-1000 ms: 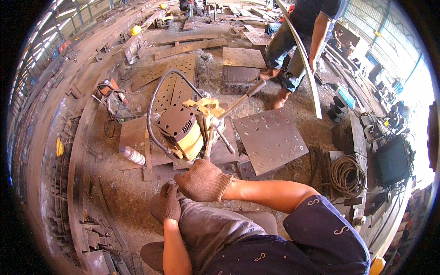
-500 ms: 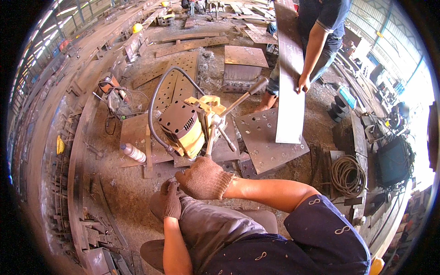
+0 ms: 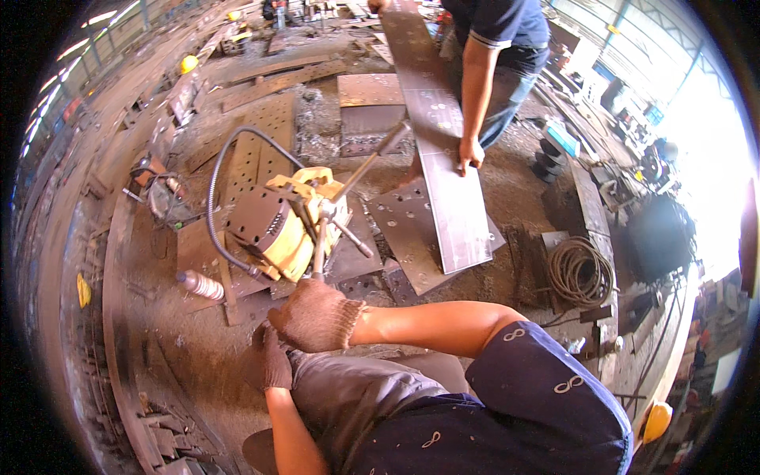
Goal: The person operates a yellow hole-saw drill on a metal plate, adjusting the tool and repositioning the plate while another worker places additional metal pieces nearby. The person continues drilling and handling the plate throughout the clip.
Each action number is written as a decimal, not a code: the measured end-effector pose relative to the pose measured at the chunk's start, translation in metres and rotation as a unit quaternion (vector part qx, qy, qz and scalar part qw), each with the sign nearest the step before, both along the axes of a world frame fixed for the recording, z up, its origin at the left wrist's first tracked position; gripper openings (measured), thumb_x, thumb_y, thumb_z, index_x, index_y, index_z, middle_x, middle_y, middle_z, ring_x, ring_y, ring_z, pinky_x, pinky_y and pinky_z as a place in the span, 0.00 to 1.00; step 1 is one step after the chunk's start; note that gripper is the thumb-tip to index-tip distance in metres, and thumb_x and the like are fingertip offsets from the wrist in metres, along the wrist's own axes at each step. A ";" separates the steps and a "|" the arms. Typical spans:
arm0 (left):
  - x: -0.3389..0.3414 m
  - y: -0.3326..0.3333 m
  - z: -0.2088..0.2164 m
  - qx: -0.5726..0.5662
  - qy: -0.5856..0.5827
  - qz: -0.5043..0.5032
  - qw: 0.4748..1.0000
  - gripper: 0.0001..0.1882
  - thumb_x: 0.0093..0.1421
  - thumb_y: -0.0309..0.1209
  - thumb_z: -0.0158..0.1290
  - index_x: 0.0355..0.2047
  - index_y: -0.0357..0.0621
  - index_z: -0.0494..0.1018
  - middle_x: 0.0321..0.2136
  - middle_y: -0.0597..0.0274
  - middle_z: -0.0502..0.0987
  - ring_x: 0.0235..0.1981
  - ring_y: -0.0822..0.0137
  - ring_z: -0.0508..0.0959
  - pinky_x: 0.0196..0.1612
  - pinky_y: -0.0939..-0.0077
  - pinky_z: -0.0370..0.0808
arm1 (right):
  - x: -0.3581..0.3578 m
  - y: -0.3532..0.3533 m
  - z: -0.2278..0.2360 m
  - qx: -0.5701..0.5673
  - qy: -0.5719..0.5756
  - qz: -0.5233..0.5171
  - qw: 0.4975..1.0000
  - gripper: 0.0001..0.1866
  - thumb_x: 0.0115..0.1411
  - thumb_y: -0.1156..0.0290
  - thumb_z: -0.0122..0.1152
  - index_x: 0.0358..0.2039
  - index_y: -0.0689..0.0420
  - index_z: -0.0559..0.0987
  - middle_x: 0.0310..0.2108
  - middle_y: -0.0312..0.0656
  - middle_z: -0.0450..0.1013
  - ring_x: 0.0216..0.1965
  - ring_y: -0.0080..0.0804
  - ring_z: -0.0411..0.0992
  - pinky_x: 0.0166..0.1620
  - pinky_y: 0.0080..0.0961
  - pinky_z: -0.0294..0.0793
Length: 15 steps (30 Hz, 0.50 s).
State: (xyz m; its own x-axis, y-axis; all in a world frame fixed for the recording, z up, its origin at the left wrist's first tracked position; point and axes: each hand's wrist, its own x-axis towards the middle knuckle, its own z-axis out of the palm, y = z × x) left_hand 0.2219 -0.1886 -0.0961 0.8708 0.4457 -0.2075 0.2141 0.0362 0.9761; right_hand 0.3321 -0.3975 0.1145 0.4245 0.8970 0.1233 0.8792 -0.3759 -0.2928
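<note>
My right hand (image 3: 317, 315), in a brown knitted glove, is closed around one spoke of the feed handle (image 3: 320, 255) of a yellow and brown magnetic drill (image 3: 277, 229). The drill stands on steel plates in front of me, a ribbed grey cable looping from its side. Just below the right hand, my gloved left hand (image 3: 275, 362) rests at my knee; its fingers are dark and partly hidden. Across from me, another person's hand (image 3: 471, 154) grips the edge of a long steel plate (image 3: 455, 190), whose near end hangs over a drilled plate (image 3: 396, 229).
A ribbed bottle (image 3: 200, 285) lies left of the drill. Farther left is an orange power tool (image 3: 150, 168) with tangled cords. A coiled hose (image 3: 580, 273) sits to the right. Yellow helmets (image 3: 188, 64) and long steel beams (image 3: 119, 293) line the surroundings.
My view has shifted right, so the scene sits farther left. The other person's long plate has tilted, its near end swinging rightward over the drilled plate. My right hand keeps its grip on the spoke.
</note>
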 end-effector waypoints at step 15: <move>0.011 -0.029 0.049 0.114 0.103 0.029 0.988 0.25 0.74 0.51 0.56 0.57 0.45 0.83 0.47 0.49 0.87 0.46 0.58 0.88 0.46 0.64 0.84 | 0.001 -0.002 -0.015 0.012 0.007 -0.015 1.000 0.12 0.58 0.65 0.67 0.35 0.61 0.87 0.29 0.52 0.84 0.34 0.54 0.86 0.40 0.51 0.86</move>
